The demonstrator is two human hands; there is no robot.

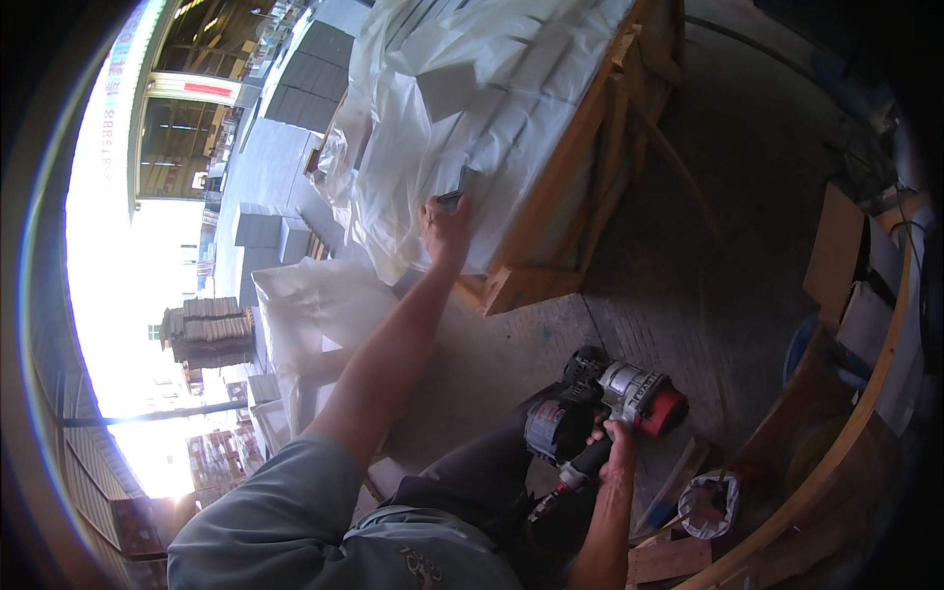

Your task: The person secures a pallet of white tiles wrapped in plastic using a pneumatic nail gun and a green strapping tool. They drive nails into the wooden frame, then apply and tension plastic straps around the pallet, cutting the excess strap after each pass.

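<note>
My right hand (pixel 616 450) is wrapped round the handle of a coil nail gun (pixel 641 393) with a red cap, silver body and round dark magazine. It is held low, in front of my legs. My left arm reaches forward, and the left hand (pixel 445 234) is closed on a small dark flat piece (pixel 450 201) whose kind I cannot make out. That hand is over white plastic sheeting (pixel 413 147), which drapes grey blocks in a wooden crate (pixel 536 285). A loose grey block (pixel 445 91) lies on the sheeting.
A second plastic-covered stack (pixel 315 295) stands left of my arm. Stacked grey blocks (pixel 310 79) and piled flat sheets (pixel 208 329) are further left. At right are a cardboard piece (pixel 834 246), a white bag-lined bin (pixel 710 503) and wood offcuts (pixel 669 560).
</note>
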